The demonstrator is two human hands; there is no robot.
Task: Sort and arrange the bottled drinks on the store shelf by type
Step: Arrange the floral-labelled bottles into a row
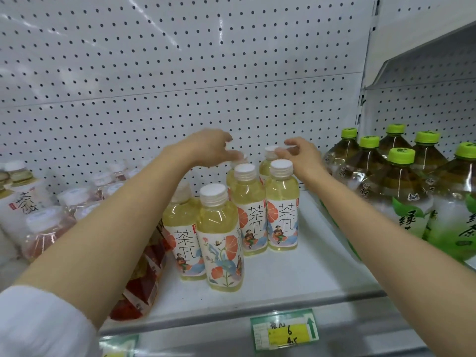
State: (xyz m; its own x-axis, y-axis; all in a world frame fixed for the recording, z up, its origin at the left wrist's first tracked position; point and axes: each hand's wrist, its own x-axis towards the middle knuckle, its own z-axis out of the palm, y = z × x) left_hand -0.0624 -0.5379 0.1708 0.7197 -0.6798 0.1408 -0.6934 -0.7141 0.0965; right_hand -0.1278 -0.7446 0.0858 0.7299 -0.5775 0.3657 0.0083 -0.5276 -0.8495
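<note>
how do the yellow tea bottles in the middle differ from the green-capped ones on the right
The yellow tea bottles have white caps; the green tea bottles have lime-green caps. The yellow ones are slimmer and smaller, the green ones much bulkier with sloped shoulders. The yellow ones hold pale yellow liquid, the green ones darker olive-brown. The left hand and right hand reach over the yellow ones only. Both kinds stand upright on the same shelf.

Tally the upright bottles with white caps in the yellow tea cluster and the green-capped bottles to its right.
Yellow tea bottles: 6
Green-capped bottles: 6 visible, the frame edge may cut off more
Total: 12
</note>
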